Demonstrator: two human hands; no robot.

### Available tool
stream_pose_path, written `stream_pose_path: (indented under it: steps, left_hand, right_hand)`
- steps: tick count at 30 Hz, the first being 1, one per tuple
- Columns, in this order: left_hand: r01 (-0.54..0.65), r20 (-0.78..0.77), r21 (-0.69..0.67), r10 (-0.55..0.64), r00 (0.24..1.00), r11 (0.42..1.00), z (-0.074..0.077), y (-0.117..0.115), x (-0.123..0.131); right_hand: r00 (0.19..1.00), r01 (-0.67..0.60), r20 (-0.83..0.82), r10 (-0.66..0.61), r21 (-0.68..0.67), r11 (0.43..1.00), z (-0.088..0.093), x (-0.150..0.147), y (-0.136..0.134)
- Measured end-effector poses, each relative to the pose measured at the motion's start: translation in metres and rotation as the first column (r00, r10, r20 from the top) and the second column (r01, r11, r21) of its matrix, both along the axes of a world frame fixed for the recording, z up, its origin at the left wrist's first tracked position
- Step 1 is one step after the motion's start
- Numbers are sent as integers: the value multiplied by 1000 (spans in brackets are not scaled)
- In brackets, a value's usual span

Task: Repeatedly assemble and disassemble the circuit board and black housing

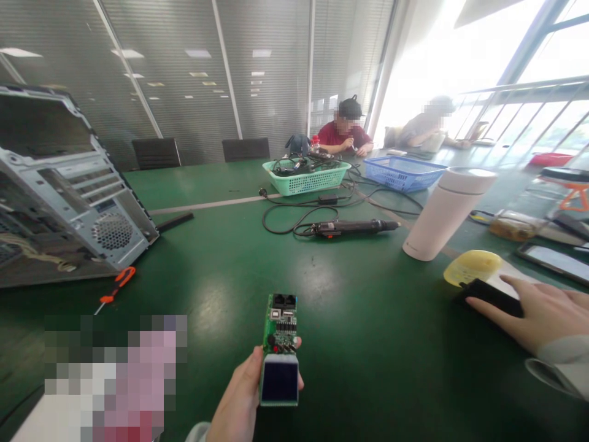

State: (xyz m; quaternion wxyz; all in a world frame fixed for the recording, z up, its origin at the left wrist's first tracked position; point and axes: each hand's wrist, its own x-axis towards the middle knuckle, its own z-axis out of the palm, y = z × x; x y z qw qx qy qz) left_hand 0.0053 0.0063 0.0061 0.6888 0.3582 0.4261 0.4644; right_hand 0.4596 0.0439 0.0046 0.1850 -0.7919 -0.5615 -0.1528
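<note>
My left hand point(237, 399) is closed round the lower end of a narrow green circuit board point(280, 334) and holds it upright above the green table point(368, 331). The board has a small dark screen at the bottom and black ports at the top. My right hand point(538, 316) comes in from the right edge in a grey sleeve. Its fingers lie stretched out flat on a flat black object point(488, 293) beside a yellow disc point(473, 267).
An open computer case point(69, 196) lies on the left with an orange-handled screwdriver point(117, 285) beside it. Mid-table are a corded electric screwdriver point(354, 227), a white tumbler point(448, 212), a green basket point(306, 178) and a blue basket point(400, 172). Two people sit at the far end.
</note>
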Motion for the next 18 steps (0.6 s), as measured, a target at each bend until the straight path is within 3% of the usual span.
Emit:
stream_pose_path:
  steps: [1,3,7,9,13,18]
  left_hand:
    - [0,-5,-1,0,1000,1000,-2,0,-1]
    - [-5,-30,-24,4,1000,1000,-10,1,-6]
    - [-69,-66,-77,64,996,995,-21,4,-9]
    - [-86,-76,-54,82,994,995,-16,2,-4]
    - [-140,-113,119,153,982,983,8,-6,12]
    - [29,-306,262,55,950,965,16,-9,13]
  right_hand:
    - [996,73,48,-69,-90,993,8,-16,0]
    - [995,50,90,-43,-77,996,22,-49,0]
    - [961,-265,104,256,80,961,34,-100,2]
    - [925,-376,95,367,103,921,34,-119,1]
    - [848,-530,105,520,185,827,32,-152,-5]
    - [694,-696,-2,720,253,672,33,-189,-24]
